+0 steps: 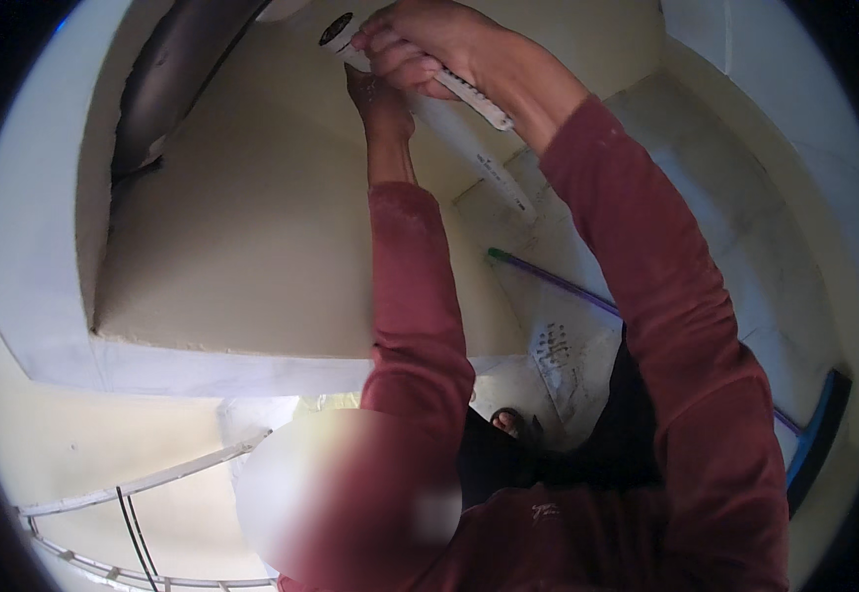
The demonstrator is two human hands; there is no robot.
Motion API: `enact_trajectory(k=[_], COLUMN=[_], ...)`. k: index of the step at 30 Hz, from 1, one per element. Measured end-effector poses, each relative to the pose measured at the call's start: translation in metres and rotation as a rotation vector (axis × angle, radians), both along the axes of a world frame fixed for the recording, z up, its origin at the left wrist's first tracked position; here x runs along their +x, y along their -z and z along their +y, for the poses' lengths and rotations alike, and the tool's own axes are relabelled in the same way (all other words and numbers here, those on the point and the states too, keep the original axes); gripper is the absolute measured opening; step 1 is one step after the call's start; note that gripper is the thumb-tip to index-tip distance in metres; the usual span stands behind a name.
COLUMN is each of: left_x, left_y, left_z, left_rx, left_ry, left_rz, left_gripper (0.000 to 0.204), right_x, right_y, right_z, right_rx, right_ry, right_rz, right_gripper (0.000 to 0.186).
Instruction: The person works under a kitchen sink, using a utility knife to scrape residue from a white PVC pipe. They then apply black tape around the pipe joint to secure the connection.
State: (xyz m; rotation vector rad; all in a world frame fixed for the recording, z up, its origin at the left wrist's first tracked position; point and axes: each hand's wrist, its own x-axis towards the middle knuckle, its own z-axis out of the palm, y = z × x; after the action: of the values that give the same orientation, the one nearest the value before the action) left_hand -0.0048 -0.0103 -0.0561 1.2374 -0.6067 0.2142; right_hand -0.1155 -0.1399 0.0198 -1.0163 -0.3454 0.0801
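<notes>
Both my arms, in dark red sleeves, stretch up to a white plastic pipe [479, 158]. Its round open end [337, 33], dark inside, points to the upper left, and the long tube slants down to the right. My left hand [383, 109] is closed around the pipe below that end, its fingers partly hidden. Just above it, my right hand [429, 44] is closed on a slim white tool [474, 97] with a row of dark notches along it. The tool's front part is hidden by my fingers, so its exact kind and whether it touches the pipe are unclear.
A large dark grey cylinder [178, 84] runs along the wall recess at upper left. A pale ledge [203, 365] borders the recess. On the tiled floor lies a squeegee with a purple handle [558, 281] and blue head [819, 434]. A white rail [143, 483] stands at lower left.
</notes>
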Motion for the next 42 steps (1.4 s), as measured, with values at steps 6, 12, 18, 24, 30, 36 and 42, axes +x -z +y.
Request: enact_trajectory(k=[6, 12, 18, 24, 30, 36, 42], left_x=[-0.003, -0.025, -0.015, -0.012, -0.002, 0.007, 0.013], left_y=[0.000, -0.010, -0.012, -0.007, -0.010, -0.002, -0.006], left_z=[0.015, -0.001, 0.011, -0.005, -0.009, 0.015, 0.004], left_rx=[0.095, 0.020, 0.073, 0.097, 0.141, 0.205, 0.203], left_ry=[-0.081, 0.009, -0.102, -0.167, -0.284, -0.420, -0.400], left_rz=[-0.018, 0.051, -0.084, -0.116, -0.074, -0.005, -0.037], left_gripper=[0.041, 0.049, 0.053, 0.045, 0.042, 0.047, 0.048], right_x=[-0.021, 0.057, 0.036, -0.017, 0.016, -0.023, 0.007], right_y=[0.016, 0.005, -0.026, -0.044, -0.005, -0.028, -0.045], right_z=[0.007, 0.006, 0.018, 0.021, -0.002, -0.005, -0.022], right_rx=[0.011, -0.328, -1.092, -2.026, -1.855, -1.224, -1.080], right_ry=[-0.054, 0.105, 0.416, 0.801, 1.116, 0.496, 0.518], right_rz=[0.097, -0.159, -0.163, -0.630, -1.111, -0.004, 0.035], right_gripper=[0.020, 0.020, 0.029, 0.022, 0.020, 0.024, 0.027])
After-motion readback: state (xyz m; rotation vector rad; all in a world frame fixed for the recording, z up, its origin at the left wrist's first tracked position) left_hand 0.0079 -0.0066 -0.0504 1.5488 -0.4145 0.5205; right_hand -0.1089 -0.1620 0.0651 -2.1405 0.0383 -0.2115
